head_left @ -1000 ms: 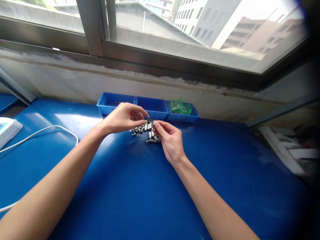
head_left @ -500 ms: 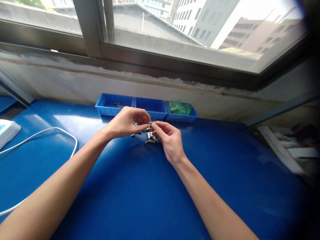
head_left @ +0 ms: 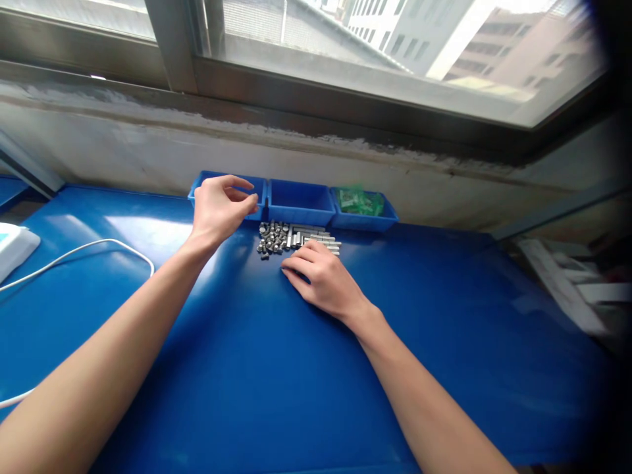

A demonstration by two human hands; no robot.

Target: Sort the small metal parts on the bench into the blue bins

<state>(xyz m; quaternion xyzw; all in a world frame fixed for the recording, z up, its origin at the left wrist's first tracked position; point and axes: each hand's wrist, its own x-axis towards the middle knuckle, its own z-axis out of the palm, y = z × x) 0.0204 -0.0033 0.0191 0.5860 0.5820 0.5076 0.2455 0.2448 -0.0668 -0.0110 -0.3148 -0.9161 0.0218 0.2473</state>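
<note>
My left hand (head_left: 221,207) hovers over the left blue bin (head_left: 197,195), thumb and index finger apart, with nothing visible between them. The bin's contents are mostly hidden behind it. My right hand (head_left: 323,276) is low over the blue table, fingers loosely stretched and apart, at the near edge of a pile of small metal parts. Short, round-headed metal pieces (head_left: 271,237) make up the pile's left side. Silvery bar-like pieces (head_left: 323,240) lie to its right, some partly covered by my right hand.
A middle blue bin (head_left: 300,214) and a right blue bin (head_left: 368,224) with green plastic bags (head_left: 359,201) stand along the wall under the window. At left, a white device (head_left: 17,245) and its white cable (head_left: 106,240) lie on the blue table (head_left: 276,382).
My hands have separated; the small metal part held between them is no longer visible. The left moved up to the left bin, the right down beside the pile.
</note>
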